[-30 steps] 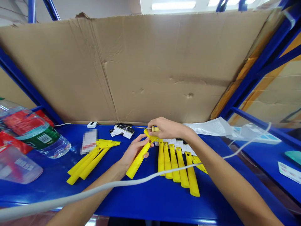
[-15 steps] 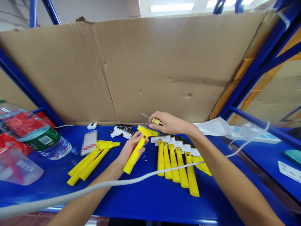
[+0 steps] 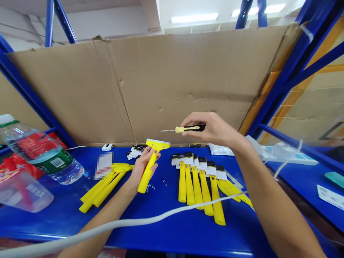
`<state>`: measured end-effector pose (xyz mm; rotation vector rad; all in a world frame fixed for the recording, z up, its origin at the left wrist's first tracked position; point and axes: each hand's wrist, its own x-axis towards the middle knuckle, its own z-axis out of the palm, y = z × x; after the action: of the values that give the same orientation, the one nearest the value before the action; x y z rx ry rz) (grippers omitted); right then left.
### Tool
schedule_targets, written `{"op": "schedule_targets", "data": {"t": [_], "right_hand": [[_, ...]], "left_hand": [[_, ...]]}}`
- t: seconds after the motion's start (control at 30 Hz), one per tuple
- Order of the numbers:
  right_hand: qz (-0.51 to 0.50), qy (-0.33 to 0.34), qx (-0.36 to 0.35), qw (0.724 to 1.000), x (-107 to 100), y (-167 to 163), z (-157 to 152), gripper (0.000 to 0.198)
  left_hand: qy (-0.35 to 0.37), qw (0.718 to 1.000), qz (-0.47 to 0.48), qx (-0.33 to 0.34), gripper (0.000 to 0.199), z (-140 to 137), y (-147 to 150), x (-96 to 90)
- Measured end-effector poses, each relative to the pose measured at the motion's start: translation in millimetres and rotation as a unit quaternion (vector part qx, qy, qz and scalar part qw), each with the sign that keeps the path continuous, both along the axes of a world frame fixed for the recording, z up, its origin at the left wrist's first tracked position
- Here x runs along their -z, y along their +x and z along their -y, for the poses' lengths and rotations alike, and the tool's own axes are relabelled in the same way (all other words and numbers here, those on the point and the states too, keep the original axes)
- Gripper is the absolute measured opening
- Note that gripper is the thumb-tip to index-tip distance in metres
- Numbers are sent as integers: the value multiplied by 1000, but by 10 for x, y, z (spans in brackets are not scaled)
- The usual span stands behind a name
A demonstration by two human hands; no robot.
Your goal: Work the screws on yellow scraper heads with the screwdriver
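My left hand (image 3: pixel 143 163) is closed round the handle of a yellow scraper (image 3: pixel 147 175), whose wide head with a metal blade and two screws points up and away. Higher and to the right, my right hand (image 3: pixel 206 125) grips a screwdriver (image 3: pixel 189 128) with a yellow and black handle. Its thin shaft points left, above the scraper head and apart from it. Small loose screws (image 3: pixel 151 187) lie on the blue table just right of the scraper's handle. A row of yellow scrapers with black-and-white card sleeves (image 3: pixel 182 157) over their heads lies to the right.
Several yellow scraper handles (image 3: pixel 103 186) lie at left, near a water bottle (image 3: pixel 57 161) and a clear plastic cup (image 3: pixel 27 193). A white cable (image 3: pixel 161 215) crosses in front. Another screwdriver (image 3: pixel 195 146) lies before the cardboard wall (image 3: pixel 188 71). Blue frame posts (image 3: pixel 292 75) flank the table.
My right hand has lifted the screwdriver away from the scraper head and moved right, its shaft now nearly level. My left hand has shifted left with the scraper. The view has tilted up slightly.
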<state>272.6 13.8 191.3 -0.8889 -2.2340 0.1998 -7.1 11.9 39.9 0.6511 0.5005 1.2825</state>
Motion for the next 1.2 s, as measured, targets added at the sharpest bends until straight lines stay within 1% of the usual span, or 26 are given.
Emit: {"op": "schedule_targets", "data": {"t": [0.1, 0.2, 0.4, 0.57, 0.87, 1.2], "right_hand": [[-18, 2, 0, 1000, -44, 6, 58, 21], [-11, -7, -5, 1000, -48, -20, 87, 19], [22, -26, -33, 999, 25, -67, 25, 19], [41, -20, -48, 998, 78, -94, -28, 15], [42, -26, -39, 998, 71, -98, -18, 15], [46, -23, -28, 998, 87, -108, -28, 19]], "left_hand": [[6, 1000, -17, -3, 30, -14, -3, 30], [7, 1000, -22, -8, 29, -29, 17, 58], [-4, 1000, -22, -18, 32, -32, 58, 66], [-4, 1000, -20, -18, 30, -16, 55, 61], [-2, 1000, -30, -4, 30, -31, 13, 89], [-2, 999, -34, -13, 30, -8, 54, 57]]}}
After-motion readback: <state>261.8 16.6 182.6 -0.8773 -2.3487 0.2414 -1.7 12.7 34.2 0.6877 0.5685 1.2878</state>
